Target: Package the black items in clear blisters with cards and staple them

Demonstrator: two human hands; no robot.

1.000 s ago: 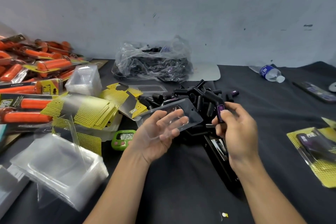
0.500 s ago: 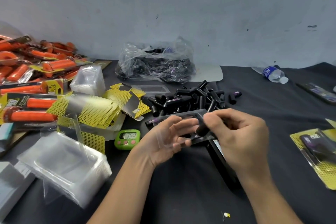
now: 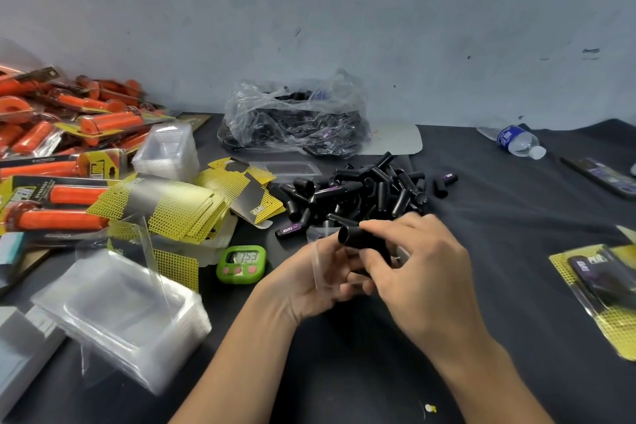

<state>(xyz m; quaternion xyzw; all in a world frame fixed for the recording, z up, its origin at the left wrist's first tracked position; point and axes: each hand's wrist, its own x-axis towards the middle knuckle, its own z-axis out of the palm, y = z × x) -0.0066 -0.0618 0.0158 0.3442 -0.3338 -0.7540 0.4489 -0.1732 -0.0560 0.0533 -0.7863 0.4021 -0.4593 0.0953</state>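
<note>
Left hand (image 3: pixel 309 282), palm up over the front centre of the black-covered table (image 3: pixel 499 217), curls its fingers round a clear blister (image 3: pixel 325 267). The right hand (image 3: pixel 423 272) is pressed against the left and pinches a black grip (image 3: pixel 361 239) between thumb and fingers. The grip's open end points left and it lies across the blister. Just behind the hands is a loose pile of black grips (image 3: pixel 361 189), and behind that, at the back edge, a clear plastic bag (image 3: pixel 296 117) holds more of them. Left of the pile lie fanned yellow cards (image 3: pixel 172 206), with a green timer (image 3: pixel 242 263) in front of them. A stack of clear blisters (image 3: pixel 127 317) occupies the front left corner, and packaged orange grips (image 3: pixel 69 134) crowd the back left corner. A finished package (image 3: pixel 599 289) lies at the right edge, and a water bottle (image 3: pixel 519 141) lies on its side near the back right.
</note>
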